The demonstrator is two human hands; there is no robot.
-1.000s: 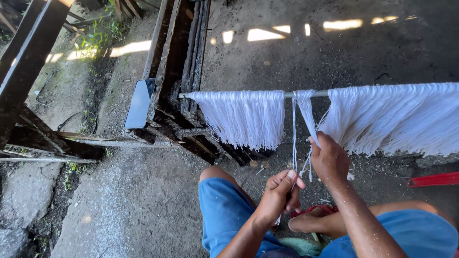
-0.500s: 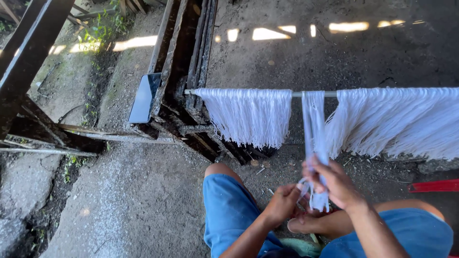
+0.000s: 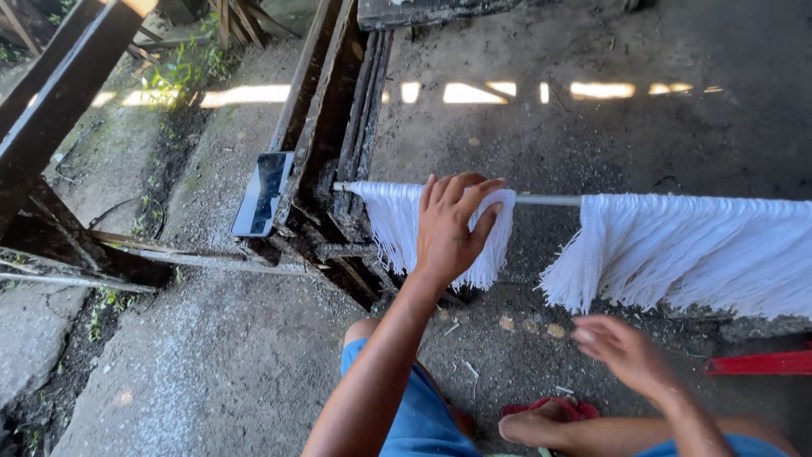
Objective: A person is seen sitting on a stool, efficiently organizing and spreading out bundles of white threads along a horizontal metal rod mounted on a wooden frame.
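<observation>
The left hand (image 3: 452, 224) lay flat, fingers spread, against the left bundle of white hanging threads (image 3: 397, 224) on the thin metal rod (image 3: 548, 200). The right hand (image 3: 622, 351), blurred and open, held nothing below the wider right fringe of white threads (image 3: 702, 254). A dark phone (image 3: 263, 194) leaned on the weathered wooden frame (image 3: 326, 127).

A dark phone (image 3: 263, 193) leans against the wooden frame (image 3: 326, 127); a red sandal (image 3: 550, 410) lies on the floor.
</observation>
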